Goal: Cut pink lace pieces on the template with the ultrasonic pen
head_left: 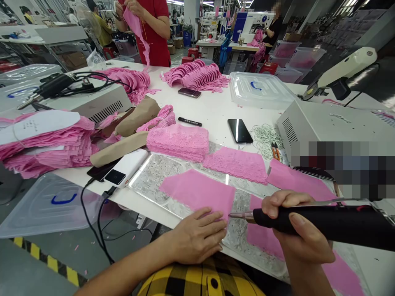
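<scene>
My left hand [200, 236] lies flat, fingers stretched out, on the lower right edge of a pink fabric piece [197, 191]. In my right hand [300, 226] is a thick black hand-held tool [327, 224] with a narrow metal tip. The tip points left and meets the right edge of the fabric piece, close to my left fingertips. Underneath is a clear, scuffed plastic sheet [154, 172]. Another pink piece [259, 238] lies partly hidden under the tool and my right hand. A lace-patterned pink piece [236, 164] lies just behind, beside a stack of pink lace pieces [179, 142].
Orange-handled snips [275, 151] lie by tangled pale cord [267, 137]. Phones [240, 130], a black marker [189, 121] and a white power bank [126, 166] are around the sheet. Bundled pink fabric [46, 142] is at left. A person in red [154, 37] stands across the table.
</scene>
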Demonstrator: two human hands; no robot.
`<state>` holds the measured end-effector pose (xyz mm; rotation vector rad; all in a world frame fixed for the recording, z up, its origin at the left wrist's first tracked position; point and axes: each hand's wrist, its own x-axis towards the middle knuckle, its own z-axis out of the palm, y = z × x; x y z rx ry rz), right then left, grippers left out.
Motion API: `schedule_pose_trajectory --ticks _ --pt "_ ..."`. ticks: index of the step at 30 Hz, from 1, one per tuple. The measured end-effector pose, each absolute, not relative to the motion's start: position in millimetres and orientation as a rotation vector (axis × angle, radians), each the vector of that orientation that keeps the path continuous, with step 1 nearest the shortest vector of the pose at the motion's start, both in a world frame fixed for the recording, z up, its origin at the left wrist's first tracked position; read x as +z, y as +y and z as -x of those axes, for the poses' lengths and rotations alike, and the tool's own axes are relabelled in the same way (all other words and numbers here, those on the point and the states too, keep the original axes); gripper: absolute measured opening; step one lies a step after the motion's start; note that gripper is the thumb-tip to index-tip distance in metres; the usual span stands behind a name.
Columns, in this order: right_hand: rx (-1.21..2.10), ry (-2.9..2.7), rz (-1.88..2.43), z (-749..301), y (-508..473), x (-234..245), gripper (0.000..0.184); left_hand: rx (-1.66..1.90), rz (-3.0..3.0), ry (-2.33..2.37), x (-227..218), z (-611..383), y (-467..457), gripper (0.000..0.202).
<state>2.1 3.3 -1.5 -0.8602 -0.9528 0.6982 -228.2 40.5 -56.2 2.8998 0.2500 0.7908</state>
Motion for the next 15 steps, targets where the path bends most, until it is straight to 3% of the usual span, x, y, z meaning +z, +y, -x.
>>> schedule_pose_trajectory --ticks 8,15 --pt "0.413 -0.692 0.946 8 26 9 0.012 1.035 -2.864 0.718 -44 255 59 0.026" --pt "0.357 -0.741 0.969 32 56 4 0.012 1.027 -2.87 0.933 -60 280 74 0.03"
